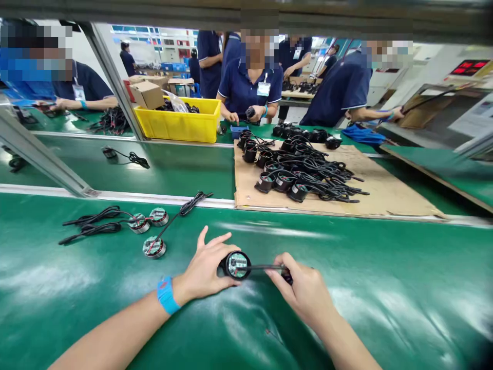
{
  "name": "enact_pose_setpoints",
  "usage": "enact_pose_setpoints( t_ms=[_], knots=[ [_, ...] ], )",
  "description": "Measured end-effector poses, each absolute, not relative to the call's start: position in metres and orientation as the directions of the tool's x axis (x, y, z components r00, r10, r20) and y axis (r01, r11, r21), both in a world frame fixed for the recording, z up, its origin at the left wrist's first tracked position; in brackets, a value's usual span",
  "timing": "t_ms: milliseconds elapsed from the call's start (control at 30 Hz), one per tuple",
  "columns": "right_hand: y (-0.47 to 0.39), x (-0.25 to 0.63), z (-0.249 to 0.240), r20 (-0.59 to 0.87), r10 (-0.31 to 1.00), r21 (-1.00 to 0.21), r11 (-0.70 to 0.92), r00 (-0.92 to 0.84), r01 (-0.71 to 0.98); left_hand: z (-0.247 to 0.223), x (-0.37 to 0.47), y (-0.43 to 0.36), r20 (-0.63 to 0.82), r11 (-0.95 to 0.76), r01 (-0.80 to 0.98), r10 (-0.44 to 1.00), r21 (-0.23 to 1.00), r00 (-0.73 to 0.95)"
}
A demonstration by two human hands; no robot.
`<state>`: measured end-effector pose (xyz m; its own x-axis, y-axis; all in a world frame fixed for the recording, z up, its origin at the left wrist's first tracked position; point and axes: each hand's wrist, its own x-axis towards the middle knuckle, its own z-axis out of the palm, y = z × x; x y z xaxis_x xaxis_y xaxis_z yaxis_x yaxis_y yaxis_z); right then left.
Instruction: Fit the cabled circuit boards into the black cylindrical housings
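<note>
Left fingers (227,282) clasp a round black housing (248,258) around a circuit board (235,263); right fingers (289,264) pinch the slender cable (264,267) above the glossy green counter (100,277).

Glossy green wkbench (57,298), metal posts (114,77) — pale wall (81,51) bhd, red display (469,67) rt

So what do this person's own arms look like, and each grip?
Both are human, five-fingered and gloveless: left grip, right grip. The left arm and right arm show no sleeves in view. A bright blue wristband with a small reddish mark circles the left wrist; no band shows on the right.
</note>
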<state>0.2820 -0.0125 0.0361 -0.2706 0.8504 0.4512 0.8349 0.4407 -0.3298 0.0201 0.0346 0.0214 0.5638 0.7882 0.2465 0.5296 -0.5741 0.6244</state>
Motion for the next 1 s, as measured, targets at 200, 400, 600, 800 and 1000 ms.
enact_pose_setpoints(
  t_ms=[200, 400, 600, 800, 1000],
  knots=[
    [-0.0144, 0.2814, 0.0366, 0.520, 0.809, -0.227, 0.441, -0.275, 0.868, 0.0198, 0.0231, 0.0323, 0.216, -0.562, 0.535, 0.789, 0.631, 0.575],
    [-0.0163, 0.2819, 0.0341, 0.570, 0.781, -0.224, 0.445, -0.254, 0.867, 0.0177, 0.0265, 0.0290, 0.293, -0.592, 0.502, 0.780, 0.630, 0.553],
    [-0.0153, 0.2809, 0.0360, 0.585, 0.768, -0.202, 0.450, -0.261, 0.870, 0.0195, 0.0259, 0.0279, 0.333, -0.629, 0.495, 0.758, 0.599, 0.561],
    [-0.0133, 0.2828, 0.0339, 0.575, 0.774, -0.146, 0.415, -0.265, 0.898, 0.0196, 0.0244, 0.0303, 0.295, -0.655, 0.494, 0.726, 0.572, 0.621],
    [-0.0152, 0.2839, 0.0336, 0.602, 0.751, -0.127, 0.427, -0.273, 0.895, 0.0180, 0.0248, 0.0294, 0.344, -0.663, 0.498, 0.732, 0.559, 0.588]
  ],
)
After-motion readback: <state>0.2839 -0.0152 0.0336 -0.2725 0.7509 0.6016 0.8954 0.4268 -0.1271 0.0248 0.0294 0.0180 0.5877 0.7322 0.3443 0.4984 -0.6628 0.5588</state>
